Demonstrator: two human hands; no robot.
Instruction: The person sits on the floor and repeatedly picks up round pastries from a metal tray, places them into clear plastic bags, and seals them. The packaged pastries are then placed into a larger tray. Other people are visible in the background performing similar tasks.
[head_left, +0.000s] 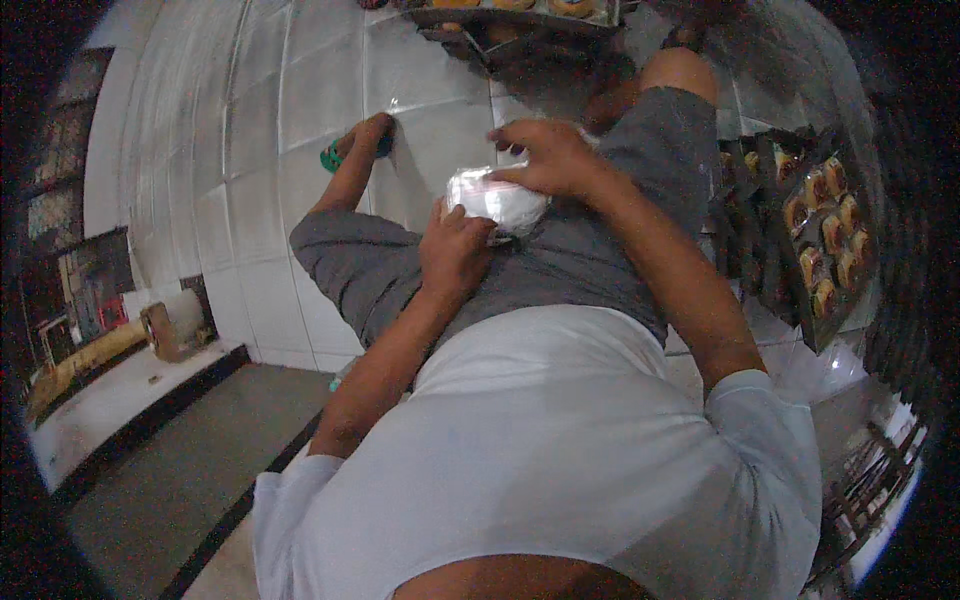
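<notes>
Two hands on one clear plastic packet (515,206), which sits at the front of the lap, just past the gray shorts (560,265). Can't tell if it rests on the cloth or is held up.

Handling, my call: let the left do the anchoring, light pinch at the near edge; film looks thin and slick, so squeezing would likely crease it. Work the top with the right in small moves, film flat, packet level.

Left hand (457,250): fingers curled in, closed on the packet's near-left edge. Exact thumb contact too blurred to call.

Right hand (560,162): about half open, fingers spread beyond the far edge, lowest digit touching the top film. Not clamped on anything visible.

Tray of filled buns (838,225) off to the right, well apart.
</notes>
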